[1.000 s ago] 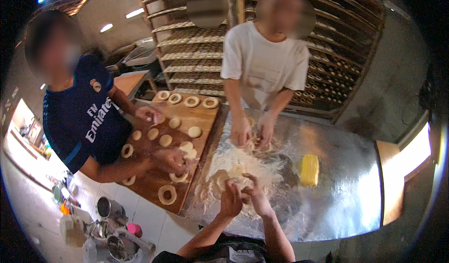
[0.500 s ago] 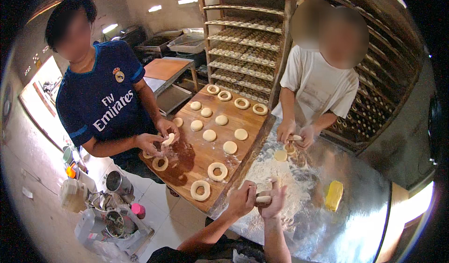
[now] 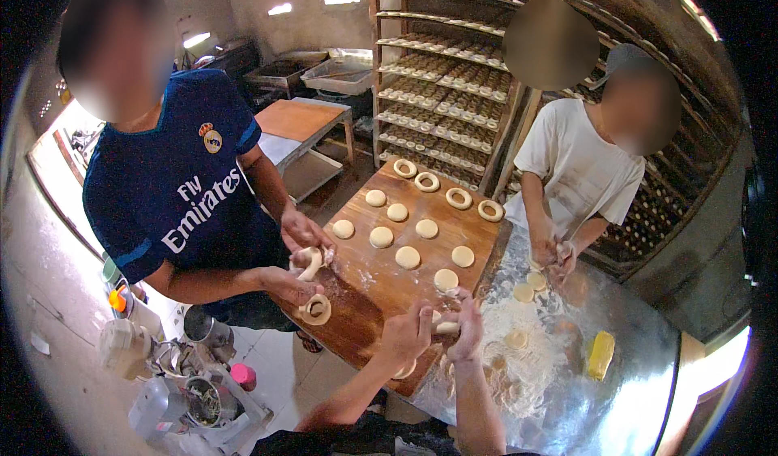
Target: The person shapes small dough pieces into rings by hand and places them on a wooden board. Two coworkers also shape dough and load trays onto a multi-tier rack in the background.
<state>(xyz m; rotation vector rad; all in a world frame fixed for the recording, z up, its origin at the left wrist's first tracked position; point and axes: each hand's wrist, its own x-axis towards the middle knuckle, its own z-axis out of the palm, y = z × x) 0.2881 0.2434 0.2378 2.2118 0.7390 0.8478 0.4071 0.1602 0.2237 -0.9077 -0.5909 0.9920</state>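
My left hand (image 3: 408, 332) and my right hand (image 3: 466, 326) are both closed on a thick, pale piece of dough (image 3: 445, 327), held between them above the near right edge of the wooden board (image 3: 348, 326). My fingers cover most of its shape. Beneath my left forearm a dough ring (image 3: 405, 369) shows only in part. Just beyond my hands lies a flat round of dough (image 3: 446, 280), with several more rounds across the board. White flour (image 3: 527, 359) is heaped on the metal table to the right of my right hand.
On the left a co-worker in a blue shirt (image 3: 178, 180) stretches a dough ring (image 3: 309, 263). A co-worker in white (image 3: 571, 152) handles dough at the far right. Several rings line the board's far edge, including one ring (image 3: 427, 181). A yellow block (image 3: 601, 355) sits on the metal table.
My hands and the dough have moved from over the flour to the board's edge. The left co-worker's ring has opened wider between their hands. The view has shifted.
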